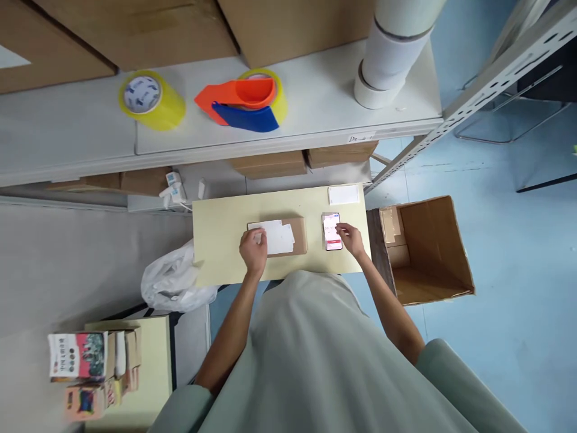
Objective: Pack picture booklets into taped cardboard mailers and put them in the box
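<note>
A small flat cardboard parcel (298, 234) lies on a pale yellow table (220, 228), with a white label sheet (277, 237) on top of it. My left hand (253, 249) rests on the left end of the label, fingers bent and pressing down. To the right a phone (331, 231) with a lit screen lies flat on the table. My right hand (350, 236) touches the phone's right side, fingers stretched toward the screen. A white card (343, 195) lies at the table's far right corner.
An open cardboard box (428, 249) stands on the blue floor right of the table. A white plastic bag (174, 279) sits at the left. A shelf (315, 129) beyond holds a yellow tape roll (151, 99), a tape dispenser (246, 102) and white rolls (392, 54). Small printed boxes (90, 361) sit lower left.
</note>
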Available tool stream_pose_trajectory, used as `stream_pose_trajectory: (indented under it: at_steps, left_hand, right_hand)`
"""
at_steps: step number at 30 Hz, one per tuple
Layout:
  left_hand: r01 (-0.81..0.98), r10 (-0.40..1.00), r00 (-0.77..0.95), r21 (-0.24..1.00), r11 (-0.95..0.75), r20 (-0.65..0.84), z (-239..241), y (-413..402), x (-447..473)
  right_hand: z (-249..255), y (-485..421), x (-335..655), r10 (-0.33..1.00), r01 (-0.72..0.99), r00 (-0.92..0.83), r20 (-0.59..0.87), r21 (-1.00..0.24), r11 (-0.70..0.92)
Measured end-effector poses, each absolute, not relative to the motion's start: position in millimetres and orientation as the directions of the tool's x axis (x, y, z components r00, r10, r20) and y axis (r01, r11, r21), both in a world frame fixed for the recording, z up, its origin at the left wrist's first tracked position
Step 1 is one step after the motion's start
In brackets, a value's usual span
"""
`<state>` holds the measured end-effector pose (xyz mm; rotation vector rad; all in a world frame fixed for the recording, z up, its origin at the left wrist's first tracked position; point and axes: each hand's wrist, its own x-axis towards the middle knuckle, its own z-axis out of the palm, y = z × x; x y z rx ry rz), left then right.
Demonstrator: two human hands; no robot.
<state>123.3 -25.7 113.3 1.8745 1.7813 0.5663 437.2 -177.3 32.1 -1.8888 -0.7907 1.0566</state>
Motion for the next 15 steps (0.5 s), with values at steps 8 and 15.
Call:
stream_pose_trajectory:
  at_steps: [8,15]
  left_hand:
    - [0.597,0.869,0.443,0.796,-0.102,-0.221,94,-25,268]
    - [0.720,0.726,0.452,0.692,0.046,-0.518,33,-4,348]
  right_hand:
    - [10,-150,514,0.668,0.164,0.686,-0.287,-0.834,-0.527]
    - [-19,-122,532,0.599,0.189,0.731,-0.328,-0.746,-0.639]
